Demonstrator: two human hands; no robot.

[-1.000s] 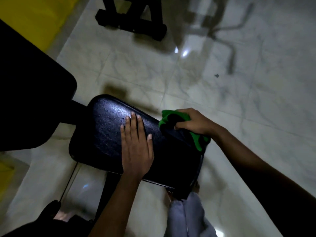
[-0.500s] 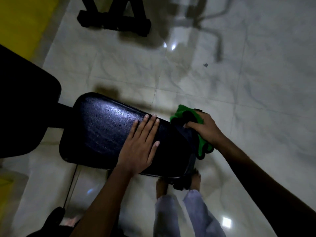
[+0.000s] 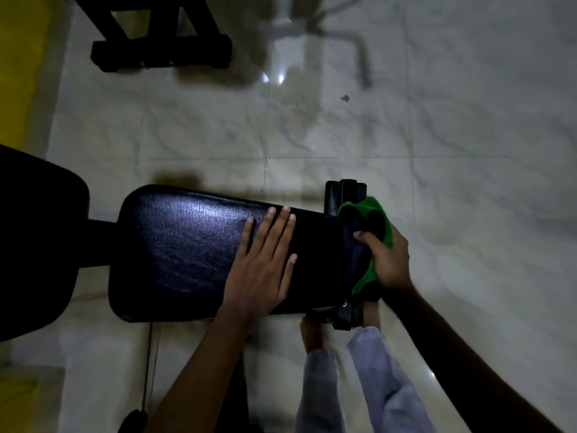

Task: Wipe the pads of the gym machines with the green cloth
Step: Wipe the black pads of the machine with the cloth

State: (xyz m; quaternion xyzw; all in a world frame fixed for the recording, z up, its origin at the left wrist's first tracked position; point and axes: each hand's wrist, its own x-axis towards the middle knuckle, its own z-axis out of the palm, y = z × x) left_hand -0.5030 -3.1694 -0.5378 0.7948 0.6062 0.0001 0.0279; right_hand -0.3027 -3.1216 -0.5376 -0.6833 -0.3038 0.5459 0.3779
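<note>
The green cloth [image 3: 373, 242] lay bunched over the 3 o'clock end of the black pad [image 3: 193, 248], draped down its end face just below a black bracket [image 3: 343, 195] at the pad's 1 o'clock corner. The right hand [image 3: 388, 260] held the cloth with curled fingers and thumb, its grip closed around the bundle and pressing it against the pad edge. The left hand [image 3: 265, 264] rested flat on the pad surface toward 4 o'clock of the pad's centre, fingers straight and together, holding nothing.

Handling assessment: the cloth appeared soft, light and limp, folding freely around the fingers; it would likely conform to the rounded pad edge under light pressure. A gathered hold at the middle of the bundle (as shown) appeared suitable, leaving loose fabric against the surface. The pad showed a cracked, glossy vinyl-like skin, probably smooth enough for the cloth to slide, and firm underneath.

Limits of the view: the lighting was dim, so the cloth's shaded folds read nearly black. A second dark pad [image 3: 34, 242] at 9 o'clock was cut off by the frame edge. The support beneath the pad was mostly hidden. A dark machine base [image 3: 162, 54] stood on the tiled floor [image 3: 437, 135] at 11 o'clock, its upper part out of frame.
</note>
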